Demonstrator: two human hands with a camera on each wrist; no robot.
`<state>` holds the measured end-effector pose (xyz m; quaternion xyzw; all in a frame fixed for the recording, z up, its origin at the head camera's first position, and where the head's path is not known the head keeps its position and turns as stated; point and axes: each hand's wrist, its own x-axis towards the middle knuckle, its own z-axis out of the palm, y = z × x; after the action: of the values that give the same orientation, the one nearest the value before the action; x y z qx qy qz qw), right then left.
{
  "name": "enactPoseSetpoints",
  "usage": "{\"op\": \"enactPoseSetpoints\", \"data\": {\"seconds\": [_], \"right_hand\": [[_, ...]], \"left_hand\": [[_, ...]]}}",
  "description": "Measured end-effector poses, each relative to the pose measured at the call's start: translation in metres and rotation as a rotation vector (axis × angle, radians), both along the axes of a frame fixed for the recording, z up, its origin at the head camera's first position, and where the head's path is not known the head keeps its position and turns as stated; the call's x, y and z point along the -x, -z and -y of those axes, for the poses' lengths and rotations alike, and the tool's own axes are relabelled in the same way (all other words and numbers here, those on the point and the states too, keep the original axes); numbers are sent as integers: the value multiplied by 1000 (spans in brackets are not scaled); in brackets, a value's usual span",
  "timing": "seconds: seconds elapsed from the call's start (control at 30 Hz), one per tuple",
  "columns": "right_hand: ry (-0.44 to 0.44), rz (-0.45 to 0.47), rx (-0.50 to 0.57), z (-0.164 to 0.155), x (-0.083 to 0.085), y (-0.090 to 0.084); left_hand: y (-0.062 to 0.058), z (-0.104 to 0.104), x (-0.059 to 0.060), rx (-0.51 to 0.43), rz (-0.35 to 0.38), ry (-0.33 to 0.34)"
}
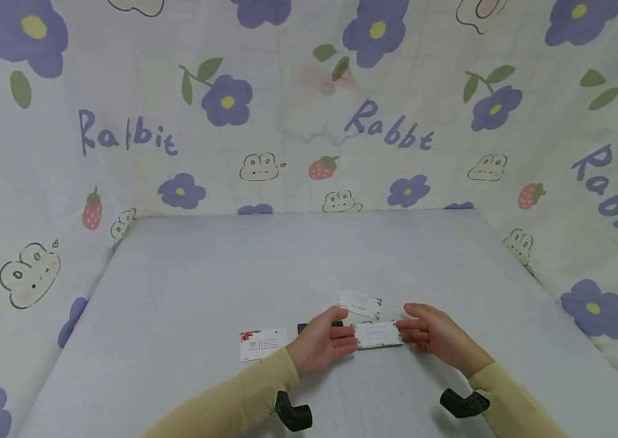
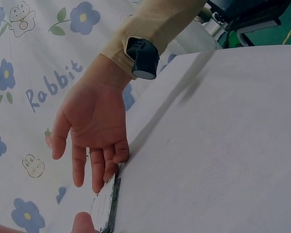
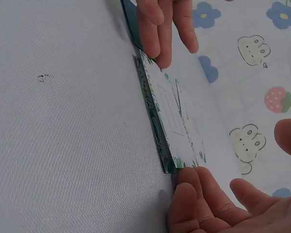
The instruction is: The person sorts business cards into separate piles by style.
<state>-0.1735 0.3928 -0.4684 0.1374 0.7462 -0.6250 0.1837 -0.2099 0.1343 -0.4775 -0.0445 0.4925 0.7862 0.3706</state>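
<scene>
A stack of white cards with a green leafy border (image 1: 378, 334) lies on the table between the two hands. My left hand (image 1: 317, 344) is at its left end, fingers extended, fingertips against or very near the short edge. At the opposite end my right hand (image 1: 443, 337) has its fingertips by the other short edge, the thumb held apart. In the right wrist view the top card (image 3: 169, 111) sits offset from the dark green edge beneath it. Just behind the stack lies another leafy-bordered card (image 1: 361, 302).
Left of the hands lies a white card with red flowers and print (image 1: 256, 344), near the left sleeve. A dark flat item (image 1: 303, 328) is mostly hidden behind the left hand. A patterned curtain (image 1: 287, 134) rises at the back and sides of the pale table (image 1: 205, 267).
</scene>
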Motion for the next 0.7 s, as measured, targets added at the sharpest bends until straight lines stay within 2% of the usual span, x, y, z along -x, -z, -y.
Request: {"op": "enactPoseSetpoints", "data": {"seconds": [0.7], "right_hand": [[42,-12,-43,1,-1,-4]], "left_hand": [[1,10,4,-20,-38,18]]}}
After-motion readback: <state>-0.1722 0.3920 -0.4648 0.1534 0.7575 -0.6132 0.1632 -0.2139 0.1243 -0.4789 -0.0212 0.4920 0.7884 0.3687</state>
